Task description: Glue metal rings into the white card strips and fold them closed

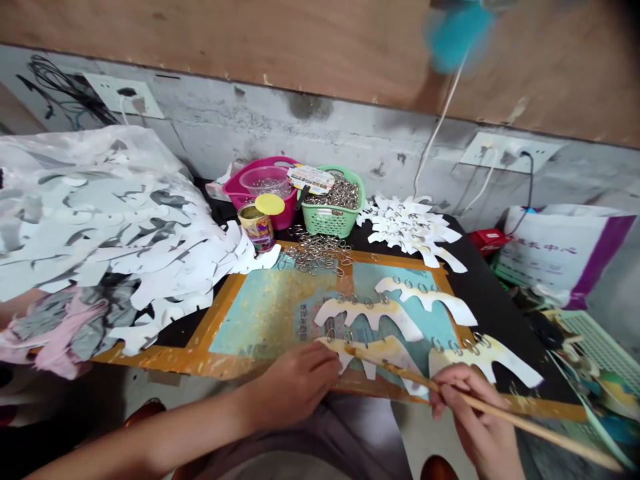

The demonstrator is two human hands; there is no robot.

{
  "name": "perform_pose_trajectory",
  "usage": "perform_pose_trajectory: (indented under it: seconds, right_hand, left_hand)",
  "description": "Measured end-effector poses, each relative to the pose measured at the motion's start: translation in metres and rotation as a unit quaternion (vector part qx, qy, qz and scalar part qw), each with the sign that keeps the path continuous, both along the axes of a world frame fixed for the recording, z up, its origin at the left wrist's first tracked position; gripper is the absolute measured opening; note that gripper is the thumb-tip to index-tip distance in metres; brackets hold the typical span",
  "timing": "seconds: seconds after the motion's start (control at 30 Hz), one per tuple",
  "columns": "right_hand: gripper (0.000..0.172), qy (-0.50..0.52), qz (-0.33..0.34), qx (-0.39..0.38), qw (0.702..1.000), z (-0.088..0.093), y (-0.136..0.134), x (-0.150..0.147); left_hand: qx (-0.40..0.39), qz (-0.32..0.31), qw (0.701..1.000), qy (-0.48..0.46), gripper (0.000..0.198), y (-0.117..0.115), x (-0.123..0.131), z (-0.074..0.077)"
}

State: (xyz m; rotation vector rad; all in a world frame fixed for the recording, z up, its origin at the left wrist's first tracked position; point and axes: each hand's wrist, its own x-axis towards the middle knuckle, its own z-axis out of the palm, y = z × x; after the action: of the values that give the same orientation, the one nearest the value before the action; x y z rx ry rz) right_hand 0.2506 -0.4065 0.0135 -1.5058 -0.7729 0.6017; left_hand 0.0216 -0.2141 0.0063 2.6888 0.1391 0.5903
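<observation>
My left hand (295,387) pinches the near edge of a white paper cutout (380,353) with a scalloped outline and small metal rings along its top. My right hand (475,420) grips a long wooden stick (505,417), whose tip lies across that cutout close to my left fingers. Several similar cutouts, such as one at the right (485,357), rest on a glue-smeared board (200,350) with a teal printed sheet (265,313) on it. A loose heap of metal rings (317,253) lies at the board's far edge.
A large pile of white cutouts (100,213) spreads over the left side. Behind the board stand a green basket of rings (333,213), a pink tub (255,193) and a printed can (257,227). A white and purple bag (565,257) stands at the right, below wall sockets (507,152).
</observation>
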Motion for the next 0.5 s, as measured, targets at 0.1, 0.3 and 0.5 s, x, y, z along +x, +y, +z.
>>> perform_pose_trajectory:
  seconds: [0.1, 0.3, 0.5]
  right_hand:
    - [0.023, -0.022, 0.008, -0.019, 1.000, 0.003, 0.005, -0.009]
    - [0.020, -0.075, 0.072, -0.064, 0.993, -0.002, -0.006, 0.012]
    - [0.013, -0.127, 0.045, -0.023, 0.991, -0.010, -0.035, 0.045]
  left_hand:
    - [0.048, -0.021, 0.999, 0.012, 0.022, -0.016, -0.006, -0.013]
    - [0.075, -0.004, 0.995, 0.063, 0.023, -0.023, -0.001, -0.029]
    - [0.082, 0.007, 0.995, 0.060, 0.020, -0.026, 0.001, -0.035]
